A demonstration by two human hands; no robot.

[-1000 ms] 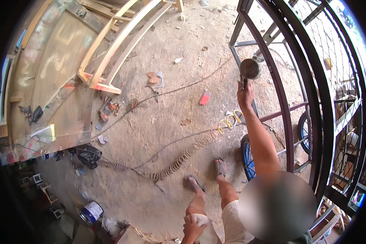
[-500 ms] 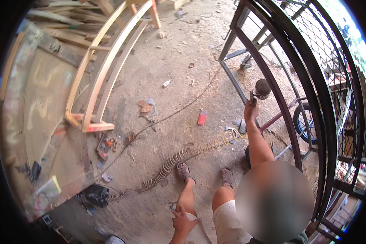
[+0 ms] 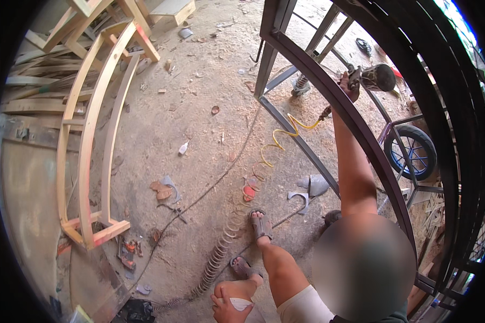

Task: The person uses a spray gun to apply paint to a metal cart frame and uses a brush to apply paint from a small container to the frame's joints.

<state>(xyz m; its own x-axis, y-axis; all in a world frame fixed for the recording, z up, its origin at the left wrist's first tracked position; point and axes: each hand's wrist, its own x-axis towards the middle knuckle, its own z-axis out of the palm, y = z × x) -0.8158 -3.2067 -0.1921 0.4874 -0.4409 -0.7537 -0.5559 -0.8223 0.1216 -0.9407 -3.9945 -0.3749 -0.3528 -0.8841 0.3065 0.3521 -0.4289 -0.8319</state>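
Against the dark metal frame (image 3: pixel 328 91), at upper right, the right hand (image 3: pixel 346 85) is gripping a handheld air tool (image 3: pixel 373 78), pressing it near the frame's curved bar. From the tool, a yellow coiled hose (image 3: pixel 275 141) is trailing down across the dusty floor (image 3: pixel 199 107). At the lower edge, the left hand (image 3: pixel 227 308) is resting on the knee, closed around a small white piece (image 3: pixel 241 304). Leaning at left is a curved wooden frame (image 3: pixel 91 124); a blue-rimmed wheel (image 3: pixel 412 152) is standing behind the bars.

Dark spray gun (image 3: pixel 373 78) raised beside metal frame (image 3: pixel 328 89).
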